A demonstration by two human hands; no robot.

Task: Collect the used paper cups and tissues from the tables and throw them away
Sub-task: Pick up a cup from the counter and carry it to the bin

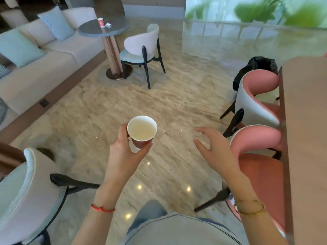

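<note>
- Grey shirt (178, 228) fills the bottom edge; both forearms reach forward above it.
- Left hand (123, 149) grasps a paper cup (141, 132): thumb on the near side, fingers wrapped round the red wall. Cup upright, held in mid-air above the marble floor (177, 103); white inside, contents not discernible.
- Right hand (212, 149) released, holds nothing; fingers spread and loosely bent, just beside the nearer pink chair (260, 156).
- Red string on left wrist, gold bangle on right.
- Second pink chair (256, 96) behind the first; both are drawn up to a wooden table (304, 138) at the right edge.
- Black bin bag (256, 69) beyond those chairs.
- Far left: round grey table (92, 30) carrying a second red cup (100, 22) and a crumpled tissue (108, 24) just beside it, apart.
- Beige sofa (44, 68) to the left of that table, pale chair (141, 48) to the right.
</note>
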